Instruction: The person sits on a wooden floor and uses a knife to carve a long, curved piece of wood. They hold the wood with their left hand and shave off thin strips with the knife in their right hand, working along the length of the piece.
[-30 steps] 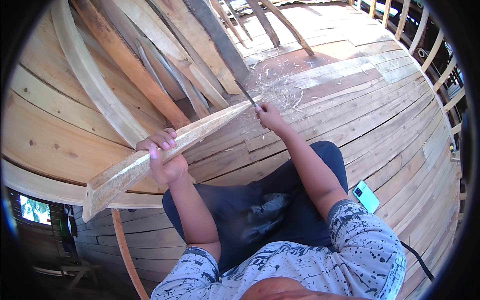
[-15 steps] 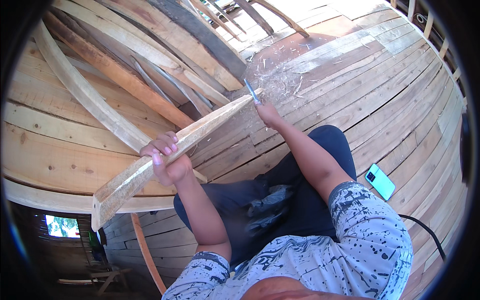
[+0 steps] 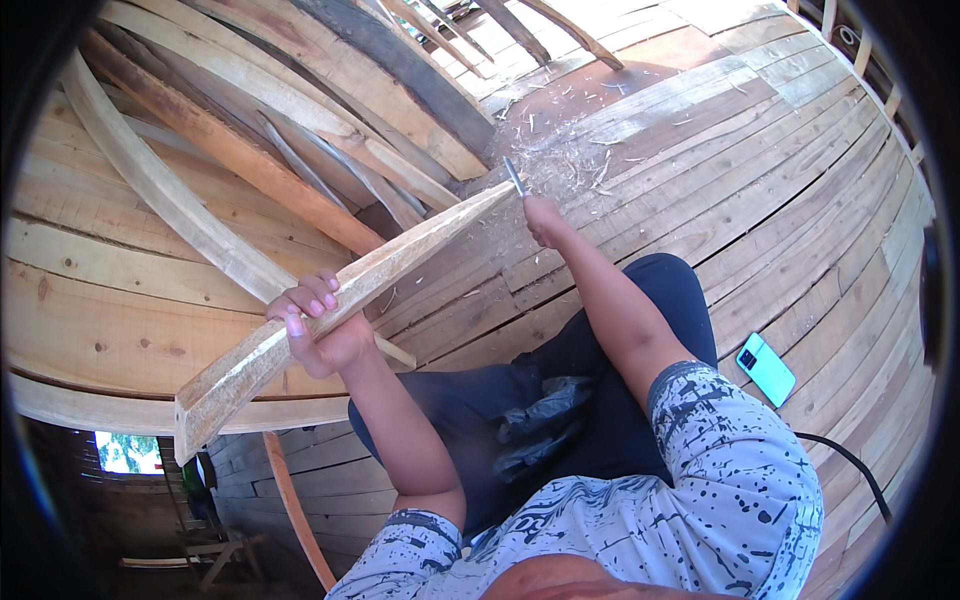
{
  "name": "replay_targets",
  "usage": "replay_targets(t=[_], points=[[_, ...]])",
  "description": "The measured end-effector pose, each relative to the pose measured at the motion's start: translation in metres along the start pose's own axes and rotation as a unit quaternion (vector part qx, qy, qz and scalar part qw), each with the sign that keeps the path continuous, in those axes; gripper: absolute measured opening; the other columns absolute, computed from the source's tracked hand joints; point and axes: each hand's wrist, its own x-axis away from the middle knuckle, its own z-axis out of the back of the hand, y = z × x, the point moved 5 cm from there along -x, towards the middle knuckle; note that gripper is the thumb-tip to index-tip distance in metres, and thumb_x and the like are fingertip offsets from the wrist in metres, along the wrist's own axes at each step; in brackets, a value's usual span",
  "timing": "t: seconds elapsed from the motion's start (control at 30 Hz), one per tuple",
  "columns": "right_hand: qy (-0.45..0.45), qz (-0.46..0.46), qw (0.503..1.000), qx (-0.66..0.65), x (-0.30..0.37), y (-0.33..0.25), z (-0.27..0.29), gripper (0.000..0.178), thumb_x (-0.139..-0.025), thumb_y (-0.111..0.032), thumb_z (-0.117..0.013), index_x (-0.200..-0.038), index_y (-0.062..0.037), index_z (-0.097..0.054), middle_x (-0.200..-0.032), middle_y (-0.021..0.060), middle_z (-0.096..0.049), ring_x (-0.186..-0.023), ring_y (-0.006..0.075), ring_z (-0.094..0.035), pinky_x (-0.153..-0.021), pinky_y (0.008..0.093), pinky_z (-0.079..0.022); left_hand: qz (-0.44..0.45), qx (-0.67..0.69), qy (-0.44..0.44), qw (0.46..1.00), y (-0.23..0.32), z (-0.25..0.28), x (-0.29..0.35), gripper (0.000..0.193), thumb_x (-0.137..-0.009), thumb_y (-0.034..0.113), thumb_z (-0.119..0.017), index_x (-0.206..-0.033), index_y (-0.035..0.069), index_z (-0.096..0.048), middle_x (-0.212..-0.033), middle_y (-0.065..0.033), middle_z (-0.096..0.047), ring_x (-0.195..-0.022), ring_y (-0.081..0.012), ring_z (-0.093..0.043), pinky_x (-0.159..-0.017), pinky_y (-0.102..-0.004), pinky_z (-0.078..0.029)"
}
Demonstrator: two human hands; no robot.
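Note:
A long, pale wooden beam point(image 3: 390, 266) with ridged faces slants from the lower left up to a narrower far end. My left hand point(image 3: 318, 325) is wrapped around it, fingers over the top and thumb on the near side. At the far tip my right hand point(image 3: 546, 221) is closed on the handle of a tool with a narrow grey blade point(image 3: 514, 175), perhaps a knife. The blade stands close against the beam's tip; whether it touches cannot be made out. My fingers hide the handle.
Beneath me is a curved plank floor point(image 3: 640, 210) strewn with wood shavings point(image 3: 600, 178). A light-blue phone point(image 3: 766, 370) and a black cable point(image 3: 858, 462) lie at the right. Timbers point(image 3: 250, 165) lean at the upper left, beside a curved rib point(image 3: 175, 190). A dark drop opens lower left.
The beam and my left hand have shifted slightly left and down. My right hand has moved a little right, and the blade's visible part has come closer to the beam's tip.

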Motion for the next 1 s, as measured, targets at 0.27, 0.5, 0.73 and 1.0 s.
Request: replay_targets(t=[0.27, 0.5, 0.73, 1.0], points=[[-0.074, -0.027, 0.996, -0.039, 0.006, 0.0, -0.026, 0.05, -0.099, -0.056, -0.036, -0.069, -0.0163, -0.039, -0.053, -0.0037, -0.029, -0.039, 0.0097, -0.022, -0.037, 0.0294, -0.014, -0.005, 0.01, -0.002, 1.0, -0.004, 0.021, 0.0, 0.006, -0.088, 0.022, -0.057, -0.089, 0.016, -0.055, -0.072, 0.0013, -0.053, -0.068, -0.013, -0.05, -0.074, -0.0352, -0.04], [-0.096, -0.016, 0.994, -0.05, 0.003, -0.001, -0.032, 0.052, -0.099, -0.059, -0.035, -0.067, -0.018, -0.037, -0.052, -0.0044, -0.026, -0.039, 0.0092, -0.02, -0.038, 0.029, -0.012, -0.007, 0.032, -0.042, 0.999, -0.007, 0.033, -0.006, 0.008, -0.089, 0.023, -0.057, -0.092, 0.016, -0.055, -0.073, 0.0013, -0.054, -0.069, -0.0129, -0.051, -0.074, -0.0357, -0.041], [-0.104, -0.015, 0.994, 0.01, 0.007, -0.007, -0.03, 0.061, -0.09, -0.072, -0.042, -0.061, -0.0195, -0.031, -0.052, -0.0048, -0.025, -0.039, 0.0099, -0.019, -0.039, 0.0295, -0.011, -0.005, 0.027, -0.033, 0.999, -0.006, 0.037, -0.003, 0.008, -0.089, 0.023, -0.055, -0.09, 0.015, -0.052, -0.072, 0.0016, -0.053, -0.069, -0.0135, -0.05, -0.074, -0.0365, -0.041], [-0.238, -0.09, 0.966, -0.033, 0.002, -0.011, -0.027, 0.06, -0.092, -0.07, -0.043, -0.06, -0.0215, -0.027, -0.05, -0.0056, -0.026, -0.039, 0.0096, -0.021, -0.039, 0.0297, -0.011, -0.013, 0.026, -0.038, 0.999, -0.006, 0.035, 0.001, 0.008, -0.09, 0.022, -0.054, -0.09, 0.015, -0.051, -0.073, 0.0012, -0.054, -0.069, -0.0137, -0.05, -0.074, -0.0367, -0.041]])
